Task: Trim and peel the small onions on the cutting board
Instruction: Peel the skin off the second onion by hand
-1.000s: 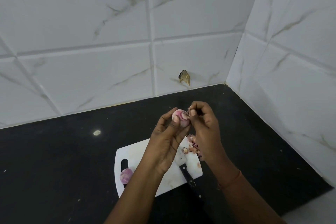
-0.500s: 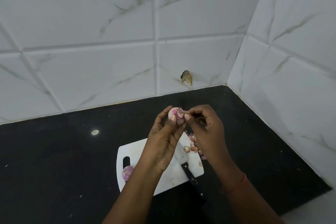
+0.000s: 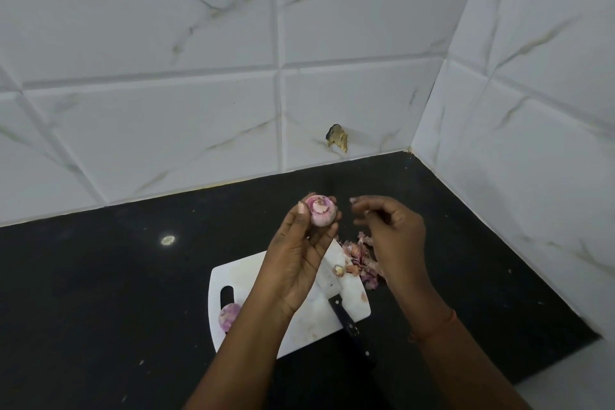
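The left hand (image 3: pixel 301 255) pinches the small round pink onion (image 3: pixel 321 215) high over the white plastic cutting board (image 3: pixel 309 323), and the right hand (image 3: pixel 391 230) hangs loose beside it, so the smooth onion could slip and roll onto the black counter (image 3: pixel 100 293).

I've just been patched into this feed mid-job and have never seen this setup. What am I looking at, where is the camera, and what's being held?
There is no machine: a person works bare-handed, filmed by a wide-angle camera on their head, looking down. The left hand holds a small pink, partly peeled onion in a fingertip grip. The right hand hovers beside it, apart; whether it pinches a scrap is unclear. Below, on the black countertop, lies a white plastic cutting board with a second small purple onion, a black-handled knife and a pile of pinkish onion peels.
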Demonstrator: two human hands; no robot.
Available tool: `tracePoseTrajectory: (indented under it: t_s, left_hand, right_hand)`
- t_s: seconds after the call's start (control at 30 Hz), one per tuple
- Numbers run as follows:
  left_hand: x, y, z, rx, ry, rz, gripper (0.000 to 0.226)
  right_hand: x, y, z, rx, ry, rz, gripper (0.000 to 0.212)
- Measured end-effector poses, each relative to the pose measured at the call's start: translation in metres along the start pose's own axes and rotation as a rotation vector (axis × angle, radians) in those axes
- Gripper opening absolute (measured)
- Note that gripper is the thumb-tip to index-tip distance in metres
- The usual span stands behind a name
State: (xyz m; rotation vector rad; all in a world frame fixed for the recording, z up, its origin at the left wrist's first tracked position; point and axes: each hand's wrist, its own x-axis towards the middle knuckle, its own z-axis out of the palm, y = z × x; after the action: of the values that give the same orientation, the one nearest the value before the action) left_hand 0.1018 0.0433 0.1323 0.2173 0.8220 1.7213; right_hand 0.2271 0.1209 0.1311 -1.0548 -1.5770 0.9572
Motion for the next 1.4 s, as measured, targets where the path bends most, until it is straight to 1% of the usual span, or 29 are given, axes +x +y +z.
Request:
tracePoseTrajectory:
  t_s: [0.03,0.07,0.17,0.27,0.3,0.4,0.6,0.7,0.77,0.93,1.1,1.2,1.3,1.4]
  left_hand:
    - [0.000,0.000,0.000,-0.012,-0.003,0.000,0.052]
    - [0.001,0.000,0.000,-0.019,-0.007,0.003,0.051]
    - [0.002,0.001,-0.002,-0.007,-0.013,0.030,0.046]
    - [0.002,0.001,-0.003,0.022,-0.004,0.068,0.047]
    - [0.002,0.001,-0.003,0.027,-0.002,0.077,0.047]
    - [0.000,0.001,-0.003,0.047,-0.021,0.093,0.047]
    - [-0.005,0.005,-0.006,0.153,-0.172,0.086,0.050]
    - [-0.005,0.006,-0.008,0.289,-0.158,0.122,0.048]
    - [-0.005,0.007,-0.008,0.358,-0.154,0.125,0.047]
    - [-0.005,0.008,-0.003,0.351,-0.153,0.094,0.054]
    - [-0.007,0.009,-0.003,0.340,-0.178,0.103,0.054]
    - [-0.008,0.009,-0.005,0.314,-0.180,0.096,0.054]
    - [-0.008,0.008,-0.006,0.281,-0.170,0.077,0.053]
    - [-0.007,0.008,-0.006,0.272,-0.154,0.066,0.054]
  right_hand:
    - [0.000,0.000,0.001,-0.020,-0.041,-0.014,0.029]
    - [-0.001,-0.001,0.001,-0.034,-0.083,-0.030,0.031]
    - [-0.005,-0.006,0.005,-0.034,-0.143,-0.136,0.023]
    - [-0.009,-0.013,0.012,-0.061,-0.179,-0.335,0.020]
    - [-0.010,-0.014,0.014,-0.076,-0.191,-0.370,0.020]
    - [-0.012,-0.017,0.020,-0.075,-0.168,-0.349,0.017]
    - [-0.014,-0.020,0.020,-0.009,-0.118,-0.272,0.011]
    - [-0.015,-0.020,0.019,0.017,-0.131,-0.238,0.010]
    - [-0.014,-0.020,0.018,0.012,-0.132,-0.252,0.013]
    - [-0.014,-0.020,0.015,-0.071,-0.161,-0.350,0.021]
    - [-0.016,-0.020,0.015,-0.087,-0.108,-0.393,0.018]
    - [-0.015,-0.021,0.014,-0.103,-0.070,-0.400,0.013]
    - [-0.016,-0.024,0.013,-0.068,-0.049,-0.356,0.014]
    - [-0.018,-0.026,0.012,-0.041,-0.079,-0.360,0.015]
